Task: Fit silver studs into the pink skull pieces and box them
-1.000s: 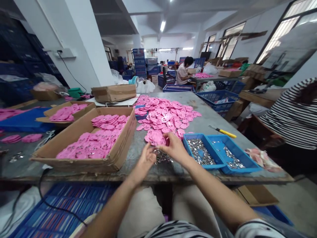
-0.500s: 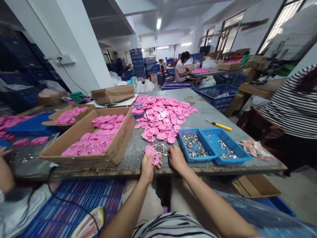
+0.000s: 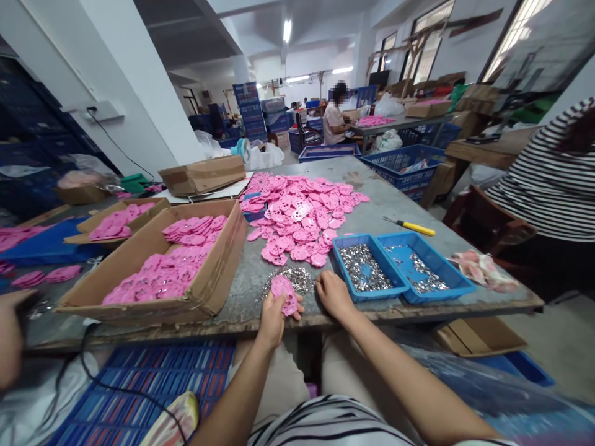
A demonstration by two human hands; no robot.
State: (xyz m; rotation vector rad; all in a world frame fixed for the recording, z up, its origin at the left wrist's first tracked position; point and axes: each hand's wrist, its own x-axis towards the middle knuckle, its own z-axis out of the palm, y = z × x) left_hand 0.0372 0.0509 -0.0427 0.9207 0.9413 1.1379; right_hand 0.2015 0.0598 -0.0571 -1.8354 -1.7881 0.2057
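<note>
A flat pink plastic piece (image 3: 284,293) with small holes is held by my left hand (image 3: 273,317), thumb on top, near the table's front edge. Just beyond it lies a loose pile of small shiny metal parts (image 3: 297,279). My right hand (image 3: 333,295) rests at the right side of that pile, its fingers curled together; whatever is between the fingertips is too small to name. A large heap of similar pink pieces (image 3: 302,217) covers the table behind both hands. Right of my right hand stands a blue tray (image 3: 400,291) of metal parts.
A second blue tray (image 3: 465,288) adjoins the first. Behind them lies a yellow-handled screwdriver (image 3: 416,228), with a crumpled cloth (image 3: 486,271) to the right. An open cardboard box (image 3: 227,266) of pink pieces stands at left. A co-worker's arm (image 3: 9,341) shows at the left edge.
The view has shifted slightly. My left hand still holds the pink piece, and my right hand stays beside the metal parts with fingers curled.
</note>
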